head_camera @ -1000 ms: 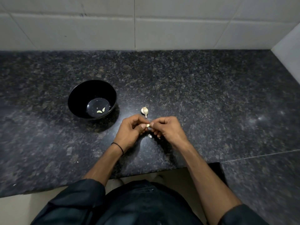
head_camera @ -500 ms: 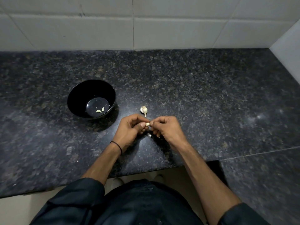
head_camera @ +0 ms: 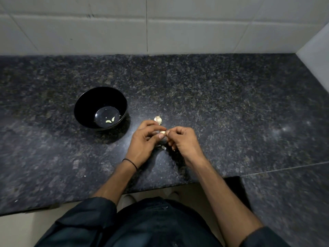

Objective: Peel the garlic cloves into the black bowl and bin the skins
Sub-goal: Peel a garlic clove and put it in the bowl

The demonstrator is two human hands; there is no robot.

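Both grips met on one small pale garlic clove point(head_camera: 162, 132): the left hand point(head_camera: 144, 140) pinched it between thumb and curled forefinger, and the right hand point(head_camera: 184, 139) pinched its other end with curled fingertips. The two hands were touching, close over the dark speckled granite worktop point(head_camera: 231, 113). Just beyond the left hand's fingers a whitish papery piece of garlic bulb point(head_camera: 158, 119) lay on the worktop, and a small pale scrap of skin point(head_camera: 164, 148) lay below the hands, between them. The round glossy black bowl point(head_camera: 85, 107) stood upright to the left of the hands and a little farther back, apart from them. Two small peeled yellowish cloves point(head_camera: 110, 120) rested side by side on its bottom. A thin black band point(head_camera: 130, 163) circled the left wrist, and dark sleeves covered both upper forearms. White wall tiles point(head_camera: 106, 32) rose behind the worktop.
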